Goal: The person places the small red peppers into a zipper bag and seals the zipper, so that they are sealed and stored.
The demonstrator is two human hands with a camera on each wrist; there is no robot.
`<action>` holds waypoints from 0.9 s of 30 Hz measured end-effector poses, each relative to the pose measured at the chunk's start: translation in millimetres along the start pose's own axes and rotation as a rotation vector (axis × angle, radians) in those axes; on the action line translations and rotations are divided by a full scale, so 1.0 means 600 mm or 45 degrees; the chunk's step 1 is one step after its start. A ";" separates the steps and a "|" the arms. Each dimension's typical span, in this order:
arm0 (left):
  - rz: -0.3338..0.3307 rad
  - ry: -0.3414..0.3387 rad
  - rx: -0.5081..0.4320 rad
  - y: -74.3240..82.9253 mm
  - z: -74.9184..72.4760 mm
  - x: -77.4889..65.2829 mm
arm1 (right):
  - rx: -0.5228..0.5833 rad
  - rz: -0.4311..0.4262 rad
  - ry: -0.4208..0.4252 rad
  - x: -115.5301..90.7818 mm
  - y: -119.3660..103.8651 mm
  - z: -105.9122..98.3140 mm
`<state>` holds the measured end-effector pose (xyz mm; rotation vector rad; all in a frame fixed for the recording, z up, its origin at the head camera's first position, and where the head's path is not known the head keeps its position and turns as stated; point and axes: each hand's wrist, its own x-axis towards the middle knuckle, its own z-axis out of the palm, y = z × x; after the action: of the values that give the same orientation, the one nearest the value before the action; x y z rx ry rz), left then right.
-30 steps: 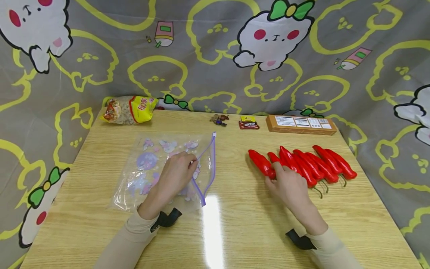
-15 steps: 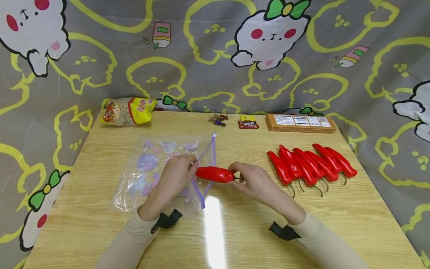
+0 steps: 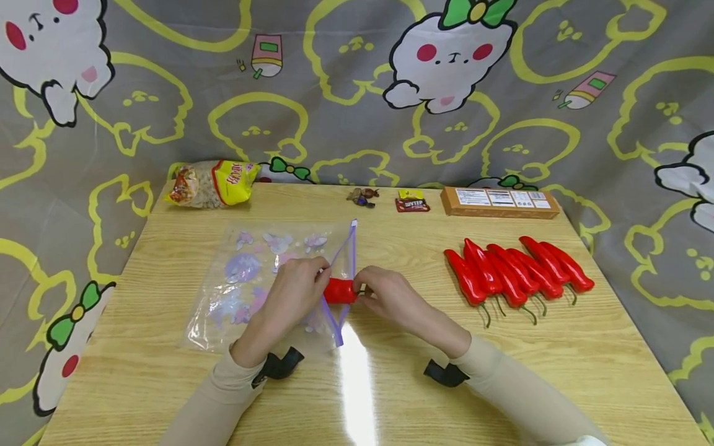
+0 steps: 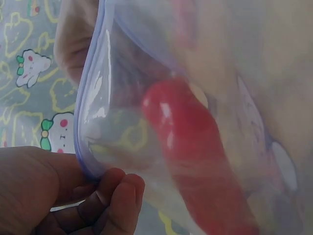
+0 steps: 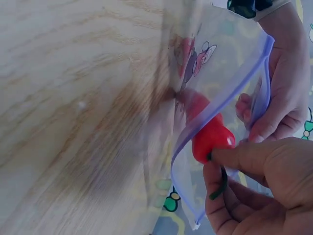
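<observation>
My left hand (image 3: 298, 285) pinches the purple-edged rim of a clear printed zip bag (image 3: 223, 272), lifting one side so its mouth gapes. In the left wrist view the fingertips (image 4: 124, 193) grip that rim. My right hand (image 3: 390, 297) holds a red pepper (image 3: 339, 291) by its stem end. The pepper's tip half is inside the bag, and its stem end is at the mouth; the right wrist view shows the green stem (image 5: 220, 186) between the fingers. Several more red peppers (image 3: 510, 275) lie in a row on the right of the table.
Along the table's back edge lie a yellow-ended food packet (image 3: 212, 184), small wrapped sweets (image 3: 362, 197), a red-and-yellow wrapped bar (image 3: 412, 202) and a long brown box (image 3: 499, 203). A patterned grey cloth (image 3: 346, 74) hangs behind the table (image 3: 407, 396).
My right hand has picked up the leftmost pepper, carried it left and pushed its tip into the bag's mouth. My left hand has stayed at the rim.
</observation>
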<state>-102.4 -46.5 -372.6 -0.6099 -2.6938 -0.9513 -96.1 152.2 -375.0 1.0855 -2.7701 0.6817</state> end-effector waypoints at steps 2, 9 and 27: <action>-0.014 -0.003 -0.002 0.000 -0.001 0.000 | -0.035 -0.033 0.014 0.006 -0.001 0.002; -0.026 -0.003 -0.009 0.000 -0.003 0.001 | -0.036 -0.055 0.072 0.022 -0.001 0.011; 0.030 0.061 -0.051 -0.004 -0.004 0.000 | -0.058 -0.044 0.130 0.072 -0.017 0.057</action>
<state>-103.1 -49.9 -372.1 -0.6175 -2.6261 -1.0026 -119.1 103.6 -391.6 1.0560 -2.6612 0.6475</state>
